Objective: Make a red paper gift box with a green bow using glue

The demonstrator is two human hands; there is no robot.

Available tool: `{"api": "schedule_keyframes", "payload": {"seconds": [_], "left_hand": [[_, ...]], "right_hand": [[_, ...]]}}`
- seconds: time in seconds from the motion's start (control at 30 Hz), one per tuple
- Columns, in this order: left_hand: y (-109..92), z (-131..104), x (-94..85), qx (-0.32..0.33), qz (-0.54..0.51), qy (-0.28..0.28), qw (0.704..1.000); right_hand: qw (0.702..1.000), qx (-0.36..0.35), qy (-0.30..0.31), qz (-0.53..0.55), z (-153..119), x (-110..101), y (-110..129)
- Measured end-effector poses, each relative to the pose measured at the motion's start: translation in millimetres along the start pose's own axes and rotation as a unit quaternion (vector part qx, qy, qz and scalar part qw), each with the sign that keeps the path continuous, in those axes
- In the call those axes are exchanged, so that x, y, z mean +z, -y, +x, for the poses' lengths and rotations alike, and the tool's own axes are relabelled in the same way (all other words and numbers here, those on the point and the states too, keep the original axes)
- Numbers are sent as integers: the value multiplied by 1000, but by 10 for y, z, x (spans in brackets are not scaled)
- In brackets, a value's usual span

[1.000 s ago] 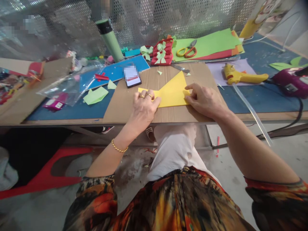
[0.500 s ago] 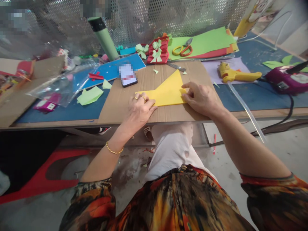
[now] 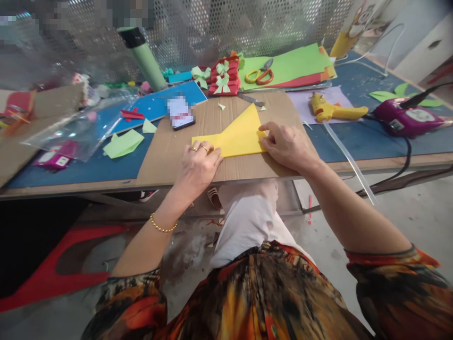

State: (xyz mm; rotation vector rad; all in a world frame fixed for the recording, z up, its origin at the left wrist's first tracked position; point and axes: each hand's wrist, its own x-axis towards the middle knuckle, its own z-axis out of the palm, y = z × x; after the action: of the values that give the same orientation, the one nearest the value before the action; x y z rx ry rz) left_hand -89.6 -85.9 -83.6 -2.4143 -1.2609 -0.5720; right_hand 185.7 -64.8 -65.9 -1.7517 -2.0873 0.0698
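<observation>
A folded sheet of yellow paper (image 3: 240,137) lies on a flat piece of brown cardboard (image 3: 163,163), one pointed corner rising toward the far side. My left hand (image 3: 201,163) is on the paper's left end, fingers bent over it and thumb along the near edge; two gold rings show on the fingers. At the right edge, my right hand (image 3: 288,146) grips the paper between thumb and curled index finger. The undersides of both hands are hidden. Small light green scraps (image 3: 221,107) and a grey metal blade-like tool (image 3: 251,100) lie just beyond the paper.
A phone (image 3: 180,113) rests on the cardboard's far left. Scissors (image 3: 260,75) lie on green paper sheets (image 3: 293,63) at the back, beside red pieces with green bows (image 3: 224,78). On the right are a yellow glue gun (image 3: 332,111) and a purple device (image 3: 406,115). A green bottle (image 3: 145,61) stands back left.
The whole view has shifted a little, so the table's things appear farther left. Both hands keep their places on the yellow paper, and its fold looks the same.
</observation>
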Motion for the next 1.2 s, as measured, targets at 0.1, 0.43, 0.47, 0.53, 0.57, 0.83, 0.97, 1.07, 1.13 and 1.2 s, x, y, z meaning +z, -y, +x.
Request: {"api": "schedule_keyframes", "payload": {"seconds": [0.1,0.43,0.47,0.53,0.57,0.83,0.97,1.07,1.13,1.2], "left_hand": [[2,-13,7,0,4,-4,1000],[36,-14,52,39,-20,-33,998],[39,-13,56,42,-29,-30,998],[46,-11,57,40,-41,-19,998],[49,-11,54,38,-44,-12,998],[78,-11,-7,63,-34,29,997],[70,6,-37,67,-30,38,997],[70,13,-43,68,-26,38,997],[76,16,-44,73,-22,37,996],[81,20,-48,78,-16,37,996]], "right_hand": [[1000,0,-1,-2,-7,-14,17],[1000,-3,12,-16,-5,-43,40],[1000,-3,12,-16,-4,-38,38],[1000,0,12,-18,-4,-29,35],[1000,0,9,-18,-4,-25,32],[1000,-4,4,-13,-4,-22,49],[1000,3,6,-28,-12,-34,82],[1000,5,1,-28,-13,-15,81],[1000,3,-7,-24,-5,7,61],[1000,0,-15,-18,0,18,32]]}}
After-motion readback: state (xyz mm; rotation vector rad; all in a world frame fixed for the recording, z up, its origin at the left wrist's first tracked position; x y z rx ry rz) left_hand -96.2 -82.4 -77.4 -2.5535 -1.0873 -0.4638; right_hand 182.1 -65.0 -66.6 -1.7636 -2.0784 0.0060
